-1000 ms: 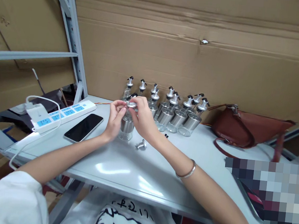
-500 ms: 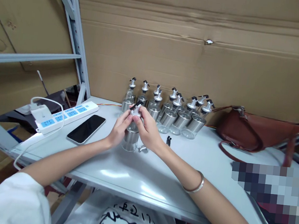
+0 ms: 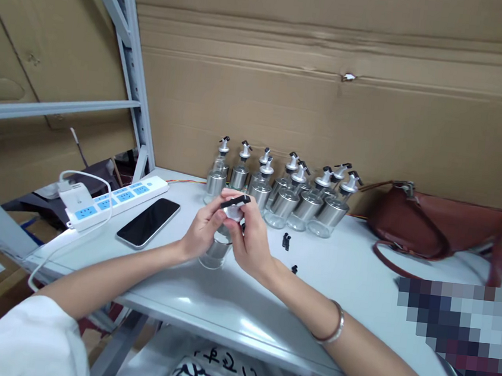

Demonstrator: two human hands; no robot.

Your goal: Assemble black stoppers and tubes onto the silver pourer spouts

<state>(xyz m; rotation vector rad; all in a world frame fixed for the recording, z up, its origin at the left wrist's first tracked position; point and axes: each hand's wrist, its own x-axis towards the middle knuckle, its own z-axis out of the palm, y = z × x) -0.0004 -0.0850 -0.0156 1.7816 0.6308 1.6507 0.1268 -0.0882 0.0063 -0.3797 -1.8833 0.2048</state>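
Observation:
A silver pour spout with a black flap [image 3: 235, 205] is between my two hands, above a glass bottle with a steel sleeve [image 3: 216, 251]. My left hand [image 3: 203, 231] pinches the spout from the left, thumb and fingers closed on it. From the other side my right hand [image 3: 252, 239] grips it too, its thumb below the flap. The bottle stands upright on the table; my fingers cover its neck, so I cannot tell whether the spout sits in it. Small black pieces [image 3: 286, 241] lie to the right of my right hand, with another black piece [image 3: 294, 270] nearer me.
Several similar bottles with spouts [image 3: 284, 203] stand along the cardboard backing [image 3: 259, 105]. On the left are a phone [image 3: 148, 223] and a white power strip [image 3: 117, 202] with a plugged-in charger. A brown leather bag [image 3: 412, 226] rests at the right.
My hands and the spout have come slightly lower and to the right, and the flap is turned. A silver part seen on the table beside the bottle is out of sight now.

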